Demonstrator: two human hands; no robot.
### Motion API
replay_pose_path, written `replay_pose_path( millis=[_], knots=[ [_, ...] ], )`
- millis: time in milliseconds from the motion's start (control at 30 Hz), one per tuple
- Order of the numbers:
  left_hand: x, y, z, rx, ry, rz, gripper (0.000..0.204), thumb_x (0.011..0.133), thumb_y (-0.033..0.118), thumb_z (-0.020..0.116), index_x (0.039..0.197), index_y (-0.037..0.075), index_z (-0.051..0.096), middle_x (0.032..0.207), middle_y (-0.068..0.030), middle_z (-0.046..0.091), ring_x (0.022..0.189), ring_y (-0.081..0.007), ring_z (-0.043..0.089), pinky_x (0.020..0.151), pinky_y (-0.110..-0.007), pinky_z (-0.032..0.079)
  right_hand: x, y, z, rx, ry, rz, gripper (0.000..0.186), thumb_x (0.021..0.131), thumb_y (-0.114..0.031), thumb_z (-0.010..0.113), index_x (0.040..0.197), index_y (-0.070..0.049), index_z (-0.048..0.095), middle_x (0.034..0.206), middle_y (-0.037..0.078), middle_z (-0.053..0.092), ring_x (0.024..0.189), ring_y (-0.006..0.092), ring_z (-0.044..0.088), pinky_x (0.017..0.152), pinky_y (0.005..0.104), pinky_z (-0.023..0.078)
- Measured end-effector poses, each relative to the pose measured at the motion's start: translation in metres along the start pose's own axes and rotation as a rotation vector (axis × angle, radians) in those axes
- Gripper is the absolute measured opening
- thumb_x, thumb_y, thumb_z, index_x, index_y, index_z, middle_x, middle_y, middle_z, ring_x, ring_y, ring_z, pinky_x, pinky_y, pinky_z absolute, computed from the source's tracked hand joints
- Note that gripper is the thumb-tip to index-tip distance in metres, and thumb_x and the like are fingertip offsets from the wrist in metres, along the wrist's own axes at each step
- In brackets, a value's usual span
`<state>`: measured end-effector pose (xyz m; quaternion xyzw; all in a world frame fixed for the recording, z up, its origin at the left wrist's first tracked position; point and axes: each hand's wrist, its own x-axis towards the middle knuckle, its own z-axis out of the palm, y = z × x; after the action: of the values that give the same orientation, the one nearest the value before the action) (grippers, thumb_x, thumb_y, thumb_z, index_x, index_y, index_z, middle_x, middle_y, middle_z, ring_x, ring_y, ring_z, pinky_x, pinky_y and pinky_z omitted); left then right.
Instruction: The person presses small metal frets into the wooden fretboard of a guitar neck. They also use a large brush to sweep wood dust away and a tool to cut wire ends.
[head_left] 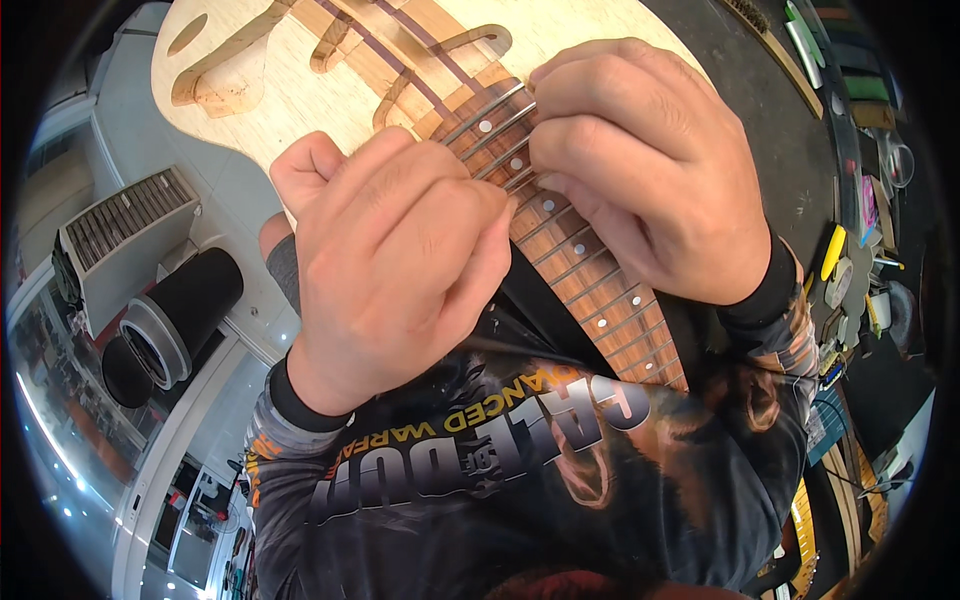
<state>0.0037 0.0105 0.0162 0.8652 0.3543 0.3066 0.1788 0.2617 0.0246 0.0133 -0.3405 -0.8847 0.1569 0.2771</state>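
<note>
An unfinished guitar body [215,110] of pale wood, with routed cavities, lies across the top. Its brown fretboard [575,265] runs down toward my shirt, with pale round dots and crosswise frets; those by the body shine brighter. My left hand [400,235] is closed, knuckles up, at the fretboard's left edge. Opposite it, my right hand [650,165] curls its fingers at the right edge. A shiny metal fret [520,178] spans the small gap between both hands' fingertips. Whatever either hand pinches is hidden by its own fingers.
A dark workbench [780,170] on the right carries a brush [750,15], a yellow-handled tool [832,252], a tape roll [840,283] and several small tools. At left on the floor stand a black bin [190,300] and a grey slatted box [130,240].
</note>
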Motion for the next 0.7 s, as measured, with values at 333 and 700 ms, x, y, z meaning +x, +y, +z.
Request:
replay_pose_path(
  millis=[333,700],
  knots=[
    [0.0,0.0,-0.001,0.018,-0.007,-0.005,0.021,0.083,-0.004,0.092,0.094,0.009,0.079,0.084,-0.0023,0.07,0.075,-0.0228,0.063,0.081,-0.042,0.035,0.007,0.0,-0.006,0.048,0.005,-0.023,0.029,0.081,0.0,0.089,0.108,-0.004,0.076,0.117,0.012,0.073,0.112,0.0361,0.076,0.096,0.0466,0.06],
    [-0.004,-0.002,-0.004,-0.023,0.003,-0.01,0.023,0.081,-0.005,0.092,0.095,0.009,0.079,0.084,-0.0025,0.072,0.074,-0.0226,0.063,0.081,-0.042,0.034,0.005,0.0,-0.013,0.174,-0.002,0.056,0.036,0.086,0.005,0.09,0.119,-0.003,0.078,0.121,0.015,0.073,0.11,0.0356,0.074,0.097,0.0446,0.059]
  ],
)
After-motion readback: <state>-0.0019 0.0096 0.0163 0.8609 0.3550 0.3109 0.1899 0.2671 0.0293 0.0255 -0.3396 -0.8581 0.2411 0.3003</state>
